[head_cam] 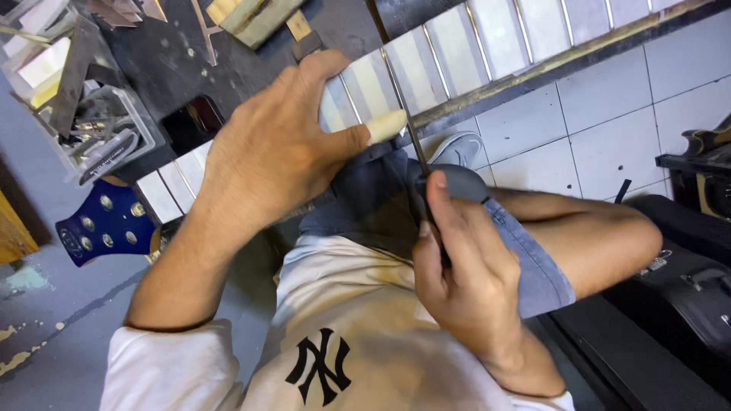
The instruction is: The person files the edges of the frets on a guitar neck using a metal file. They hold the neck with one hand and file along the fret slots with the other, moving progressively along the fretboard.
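A guitar neck (487,38) with metal frets and tape between them runs from upper right down to a blue headstock (106,224) at the left. My left hand (282,148) presses down on the neck, its thumb tip wrapped in pale tape and resting beside one fret. My right hand (464,278) grips the dark handle of a thin file (407,125), whose blade lies along that fret next to the thumb. The neck passes over my lap, above denim shorts and a white shirt.
A clear plastic bin of tools (84,122) sits at the upper left on a dark bench (175,68). Wooden blocks (255,19) lie at the top. Black cases (685,297) stand on the right, over white floor tiles (609,129).
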